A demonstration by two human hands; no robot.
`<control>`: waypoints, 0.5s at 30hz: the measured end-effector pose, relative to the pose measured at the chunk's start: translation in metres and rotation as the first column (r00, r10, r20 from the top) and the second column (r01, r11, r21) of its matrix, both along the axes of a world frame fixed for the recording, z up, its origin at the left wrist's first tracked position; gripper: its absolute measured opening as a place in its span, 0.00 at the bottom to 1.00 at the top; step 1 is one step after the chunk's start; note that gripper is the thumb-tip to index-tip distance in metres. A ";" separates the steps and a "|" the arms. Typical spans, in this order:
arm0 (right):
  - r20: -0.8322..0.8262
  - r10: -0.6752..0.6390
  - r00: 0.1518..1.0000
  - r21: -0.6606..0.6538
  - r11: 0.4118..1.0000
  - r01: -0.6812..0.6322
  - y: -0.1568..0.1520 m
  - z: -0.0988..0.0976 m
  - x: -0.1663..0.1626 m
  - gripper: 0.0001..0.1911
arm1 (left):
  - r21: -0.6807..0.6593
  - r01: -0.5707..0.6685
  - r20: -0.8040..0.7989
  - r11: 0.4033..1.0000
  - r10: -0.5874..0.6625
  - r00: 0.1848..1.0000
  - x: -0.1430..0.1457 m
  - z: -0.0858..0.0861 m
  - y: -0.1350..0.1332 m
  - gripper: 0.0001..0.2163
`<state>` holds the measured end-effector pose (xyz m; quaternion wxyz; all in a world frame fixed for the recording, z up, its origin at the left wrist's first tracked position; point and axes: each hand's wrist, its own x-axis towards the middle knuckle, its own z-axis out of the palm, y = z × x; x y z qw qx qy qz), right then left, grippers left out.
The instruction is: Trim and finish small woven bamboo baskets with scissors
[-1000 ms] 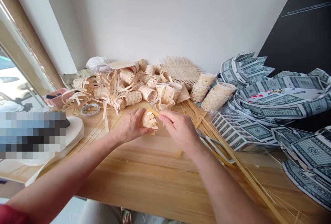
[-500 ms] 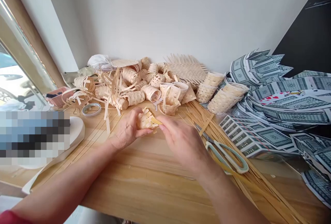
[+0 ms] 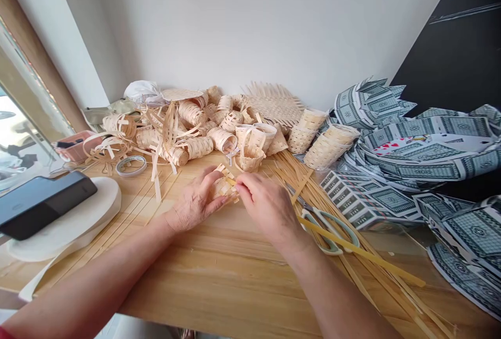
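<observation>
With the left hand [image 3: 199, 196] clamped on the woven piece [image 3: 224, 189], guide the yellow strip [image 3: 231, 182], pinched in the right hand [image 3: 268, 204], flat.

Scissors [image 3: 318, 212] right of woven piece [image 3: 224, 188]

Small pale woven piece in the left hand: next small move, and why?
Probably ease the long, flat yellow strip through the small pale woven piece: the left hand holds the piece, the right hand pinches at its edge, and a long yellow length trails beyond that hand.
</observation>
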<state>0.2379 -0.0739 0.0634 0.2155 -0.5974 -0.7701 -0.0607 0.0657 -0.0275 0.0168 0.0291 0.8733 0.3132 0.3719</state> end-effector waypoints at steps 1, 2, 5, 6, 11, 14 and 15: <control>-0.009 0.009 1.000 0.018 1.000 -0.009 0.000 -0.001 0.000 0.05 | -0.001 0.010 0.002 1.000 -0.010 1.000 0.001 0.000 0.000 0.19; -0.013 0.012 1.000 0.034 0.999 -0.012 0.000 -0.002 0.001 0.05 | -0.008 0.015 -0.002 1.000 -0.015 1.000 0.001 0.000 0.000 0.19; -0.003 0.004 1.000 0.093 0.996 -0.004 0.000 -0.004 0.001 0.05 | -0.035 0.007 -0.003 0.999 -0.007 1.000 0.003 0.002 -0.001 0.17; 0.002 0.003 1.000 0.124 0.992 -0.003 0.000 -0.005 0.000 0.05 | -0.036 0.004 0.006 0.999 -0.003 1.000 0.003 0.003 -0.002 0.17; 0.014 0.062 0.998 0.270 0.961 -0.063 0.000 -0.009 0.002 0.06 | -0.004 -0.007 0.042 1.000 0.007 0.999 0.003 0.003 -0.004 0.17; 0.002 0.103 0.995 0.311 0.945 -0.099 0.000 -0.010 0.004 0.07 | 0.015 -0.005 0.048 1.000 0.004 0.999 0.002 0.003 -0.004 0.17; -0.002 0.110 0.994 0.316 0.943 -0.104 0.000 -0.011 0.004 0.07 | 0.022 -0.004 0.049 1.000 0.003 0.999 0.002 0.003 -0.004 0.17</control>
